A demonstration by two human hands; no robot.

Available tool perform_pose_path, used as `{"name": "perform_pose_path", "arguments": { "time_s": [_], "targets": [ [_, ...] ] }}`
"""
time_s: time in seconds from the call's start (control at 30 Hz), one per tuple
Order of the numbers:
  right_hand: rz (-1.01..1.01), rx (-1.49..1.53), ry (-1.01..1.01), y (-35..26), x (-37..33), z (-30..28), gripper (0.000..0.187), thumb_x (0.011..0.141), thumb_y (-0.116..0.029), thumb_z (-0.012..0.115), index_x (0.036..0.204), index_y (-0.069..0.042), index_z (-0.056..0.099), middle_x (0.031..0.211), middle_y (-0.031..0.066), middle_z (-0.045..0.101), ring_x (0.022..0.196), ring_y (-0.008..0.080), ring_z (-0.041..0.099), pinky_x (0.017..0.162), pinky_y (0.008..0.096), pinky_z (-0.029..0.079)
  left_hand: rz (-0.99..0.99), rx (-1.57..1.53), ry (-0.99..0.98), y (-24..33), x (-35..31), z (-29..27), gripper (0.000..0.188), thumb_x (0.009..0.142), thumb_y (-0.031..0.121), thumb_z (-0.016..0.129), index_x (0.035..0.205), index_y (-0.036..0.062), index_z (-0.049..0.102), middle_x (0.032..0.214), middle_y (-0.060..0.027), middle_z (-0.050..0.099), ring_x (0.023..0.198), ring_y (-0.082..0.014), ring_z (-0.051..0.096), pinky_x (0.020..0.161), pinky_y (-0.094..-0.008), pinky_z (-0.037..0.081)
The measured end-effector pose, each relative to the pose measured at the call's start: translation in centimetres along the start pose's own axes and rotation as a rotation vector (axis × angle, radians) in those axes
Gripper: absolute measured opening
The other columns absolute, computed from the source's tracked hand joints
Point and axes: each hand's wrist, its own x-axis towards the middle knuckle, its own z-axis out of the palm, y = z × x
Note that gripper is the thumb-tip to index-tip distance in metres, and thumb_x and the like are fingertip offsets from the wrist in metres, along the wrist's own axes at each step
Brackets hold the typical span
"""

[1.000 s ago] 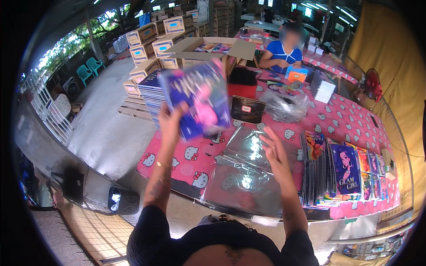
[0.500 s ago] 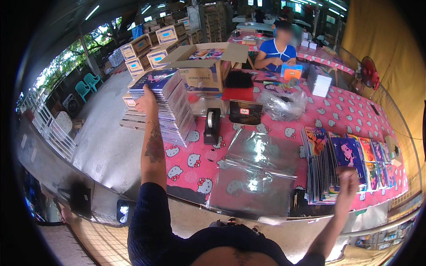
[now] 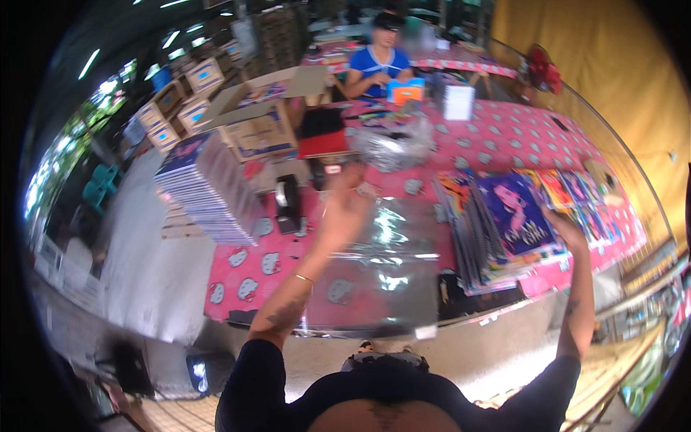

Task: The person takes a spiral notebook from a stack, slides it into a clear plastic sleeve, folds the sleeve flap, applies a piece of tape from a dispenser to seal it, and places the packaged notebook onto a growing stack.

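My right hand (image 3: 566,227) is at the right edge of a purple spiral notebook (image 3: 507,212) with a drawn figure on its cover, its fingers closed on that edge. This notebook lies on top of a fanned pile of spiral notebooks (image 3: 468,241). My left hand (image 3: 347,212), smeared by motion, is above the clear plastic sheets (image 3: 374,291) in the middle of the table; its fingers cannot be made out. To its left stands a black tape dispenser (image 3: 288,205). A tall stack of notebooks (image 3: 209,191) rises at the table's left edge.
An open cardboard box (image 3: 259,133) stands behind the tall stack. Crumpled clear plastic (image 3: 396,144) lies farther back on the pink patterned tablecloth (image 3: 497,144). Across the table sits a co-worker in blue (image 3: 378,65), near a white notebook stack (image 3: 458,103). More colourful notebooks (image 3: 576,194) lie far right.
My left hand has left the tall notebook stack and moved right, over the plastic sheets. My right hand has reached the purple notebook's right edge. The view has turned rightward.
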Motion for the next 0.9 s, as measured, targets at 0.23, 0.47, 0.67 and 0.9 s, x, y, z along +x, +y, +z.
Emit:
{"name": "perform_pose_path", "arguments": {
  "time_s": [0.23, 0.47, 0.67, 0.9],
  "targets": [
    [0.043, -0.137, -0.043, -1.5, 2.0, 0.8, 0.089, 0.076, -0.074, 0.065, 0.125, -0.001, 0.062, 0.118, 0.0124, 0.065, 0.105, 0.0209, 0.058, 0.078, 0.0363, 0.047, -0.517, -0.849, -0.431, 7.5, -3.5, 22.5, 0.056, 0.095, 0.027, 0.064, 0.141, 0.0038, 0.040, 0.132, -0.0074, 0.056, 0.124, -0.0183, 0.049, 0.107, -0.0367, 0.035],
    [0.011, 0.419, -0.272, -2.7, 1.7, 0.1, 0.055, 0.083, -0.041, 0.076, 0.121, -0.002, 0.065, 0.108, 0.0097, 0.072, 0.094, 0.0202, 0.070, 0.081, 0.0278, 0.056, -0.669, -0.922, -0.314, 8.7, -4.1, 26.0, 0.047, 0.085, 0.003, 0.055, 0.131, 0.0058, 0.044, 0.117, -0.0073, 0.059, 0.106, -0.0208, 0.058, 0.092, -0.0361, 0.049],
    [-0.153, 0.561, -0.291, -4.9, 0.5, -0.4, 0.038, 0.081, -0.018, 0.075, 0.110, 0.004, 0.066, 0.101, 0.0139, 0.072, 0.082, 0.0196, 0.072, 0.078, 0.0336, 0.061, -0.511, -0.638, -0.350, 11.2, -4.5, 23.4, 0.081, 0.088, 0.014, 0.052, 0.156, 0.0039, 0.008, 0.149, -0.0222, 0.038, 0.132, -0.0270, 0.044, 0.106, -0.0347, 0.038],
    [-0.210, 0.966, -0.355, -7.1, -2.4, -0.6, 0.032, 0.080, -0.015, 0.069, 0.107, 0.002, 0.066, 0.095, 0.0134, 0.072, 0.078, 0.0216, 0.072, 0.073, 0.0325, 0.061, 0.850, 0.208, -0.058, 7.9, -3.3, 16.9, 0.100, 0.075, 0.033, 0.078, 0.156, 0.0183, 0.021, 0.159, -0.0307, 0.010, 0.144, -0.0560, 0.011, 0.111, -0.0722, 0.009]
  ]
}}
